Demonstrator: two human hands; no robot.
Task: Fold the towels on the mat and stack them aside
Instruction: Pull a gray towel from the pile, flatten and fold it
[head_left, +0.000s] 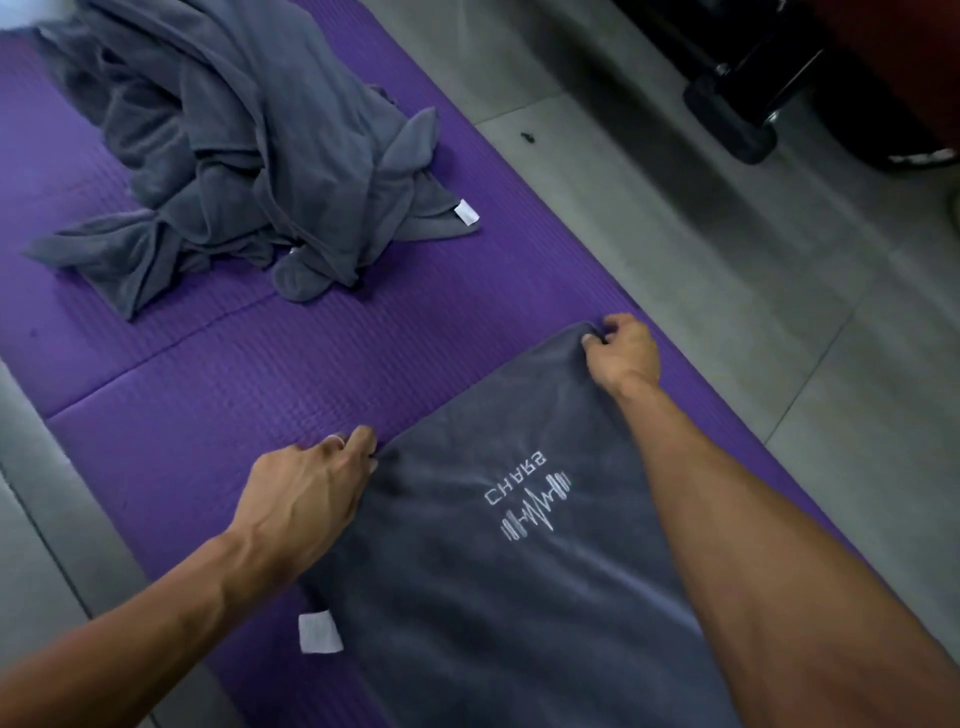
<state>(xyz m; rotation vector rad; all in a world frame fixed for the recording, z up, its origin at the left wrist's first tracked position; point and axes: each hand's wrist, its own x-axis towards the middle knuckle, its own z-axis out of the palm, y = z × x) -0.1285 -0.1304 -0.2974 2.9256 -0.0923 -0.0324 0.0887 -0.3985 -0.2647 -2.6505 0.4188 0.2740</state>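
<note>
A grey towel (498, 587) with a white embroidered logo lies spread flat on the purple mat (249, 374), reaching the bottom of the frame. My left hand (306, 499) pinches its far left corner. My right hand (621, 353) pinches its far right corner, near the mat's right edge. A white label sticks out of the towel's left side. A crumpled heap of grey towels (249, 171) sits on the mat farther away, at the upper left.
Grey tiled floor (727, 291) runs along the right of the mat and shows again at the lower left. Dark equipment with a black foot (737, 119) stands at the upper right. A seam crosses the mat between the heap and the spread towel.
</note>
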